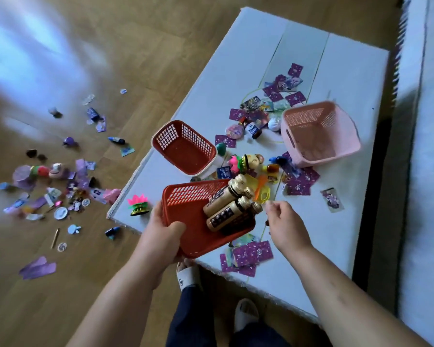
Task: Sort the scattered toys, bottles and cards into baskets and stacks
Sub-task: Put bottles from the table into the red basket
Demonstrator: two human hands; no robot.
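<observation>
My left hand point(161, 231) grips the near rim of a red mesh basket point(186, 211), held tilted above the white mat's corner. Several gold-capped brown bottles point(226, 204) lie in it, slid toward its right side. My right hand point(283, 221) hovers just right of the basket with fingers loosely curled, holding nothing I can make out. A second red basket point(183, 149) and a pink basket point(318, 132) stand empty on the mat. Purple cards point(251, 251), small toys point(246, 162) and a dark bottle point(252, 128) lie scattered between them.
The white mat point(336, 58) covers the floor at right, beside a white bed edge point(426, 146). More cards, toys and small bottles point(60, 186) litter the wooden floor at left. A pink lotus toy point(138, 206) sits at the mat's corner. My slippered feet point(188, 274) are below.
</observation>
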